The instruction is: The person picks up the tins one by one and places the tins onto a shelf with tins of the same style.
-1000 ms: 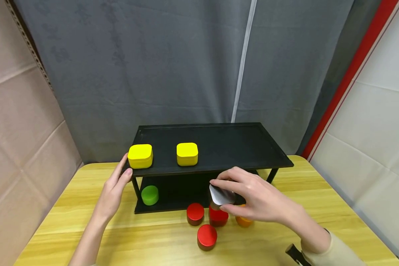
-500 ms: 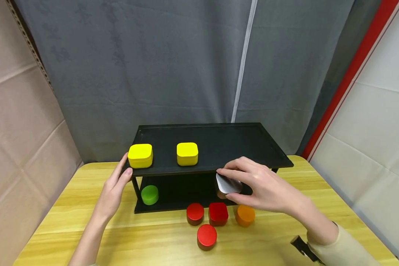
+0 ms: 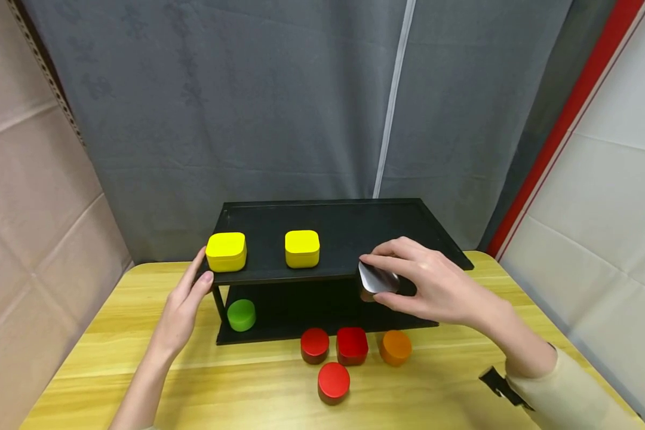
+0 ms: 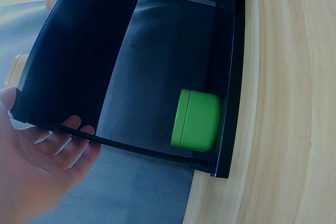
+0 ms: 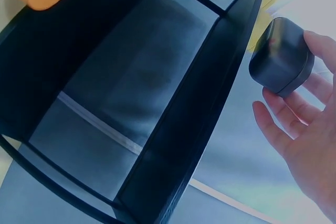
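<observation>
My right hand (image 3: 435, 286) pinches a dark, shiny, rounded-square tin (image 3: 376, 278) between thumb and fingers. In the head view the tin appears at the front edge of the two-tier black shelf (image 3: 349, 230); the right wrist view has this tin (image 5: 281, 59) raised above the upper tier, apart from it. My left hand (image 3: 180, 307) grips the shelf's left end, and its fingers (image 4: 79, 145) curl around the side rail. Two yellow rounded-square tins (image 3: 226, 252) (image 3: 302, 249) stand on the upper tier, one by the left hand. A green round tin (image 3: 241, 315) sits on the lower tier's left end.
On the wooden table (image 3: 258, 388) before the shelf stand two red round tins (image 3: 315, 345) (image 3: 333, 383), a red square tin (image 3: 352, 346) and an orange round tin (image 3: 395, 347). A grey curtain (image 3: 247, 107) hangs behind.
My right hand has lifted the dark tin up and to the right, away from above the red square and orange tins, which are now uncovered. The left hand has stayed on the shelf.
</observation>
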